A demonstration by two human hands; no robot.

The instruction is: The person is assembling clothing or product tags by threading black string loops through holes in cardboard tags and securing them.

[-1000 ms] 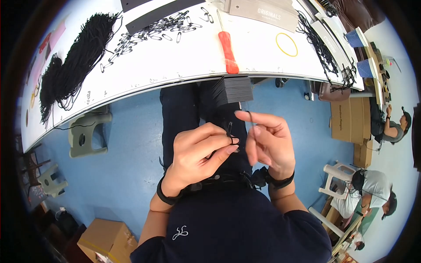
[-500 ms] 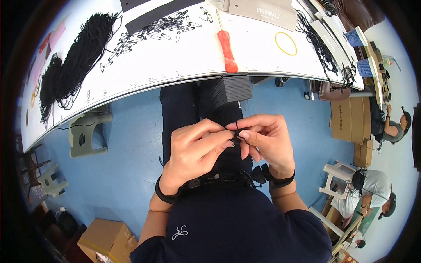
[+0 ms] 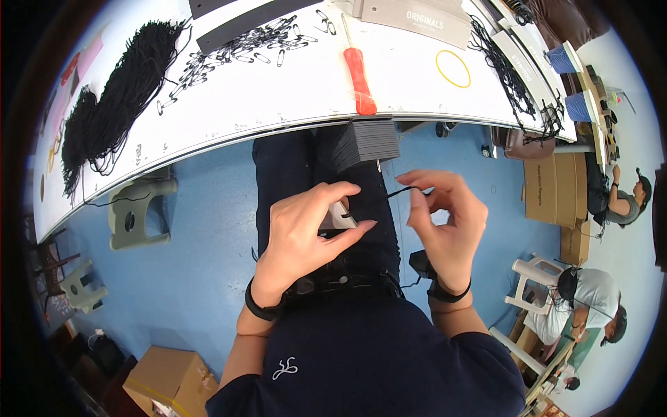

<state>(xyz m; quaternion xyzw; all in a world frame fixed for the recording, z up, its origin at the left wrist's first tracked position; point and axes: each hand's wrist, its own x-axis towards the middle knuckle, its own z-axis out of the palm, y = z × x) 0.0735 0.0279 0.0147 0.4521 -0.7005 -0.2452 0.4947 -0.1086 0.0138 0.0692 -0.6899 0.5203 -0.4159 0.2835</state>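
Observation:
Over my lap, my left hand [image 3: 299, 229] is closed on a small pale tag [image 3: 339, 217], its thumb and forefinger at the tag's edges. A black cord [image 3: 390, 195] stretches from the tag to my right hand [image 3: 451, 222], which pinches it between thumb and forefinger. Just beyond my hands, a stack of dark cards [image 3: 368, 144] rests by the table edge above my legs. On the table, nearest the stack, lies a screwdriver [image 3: 360, 80] with a red handle.
The white table [image 3: 292, 87] bears a bundle of black cords [image 3: 132, 76], many safety pins [image 3: 236, 52], a yellow rubber band [image 3: 438, 67] and more black cords [image 3: 507, 69]. A stool [image 3: 139, 215] and cardboard boxes [image 3: 552, 187] stand on the floor. Other people sit at the right.
My hands have moved apart. The right hand has gone right, drawing the black cord out, and the left hand has spread its thumb and forefinger, so the pale tag now shows.

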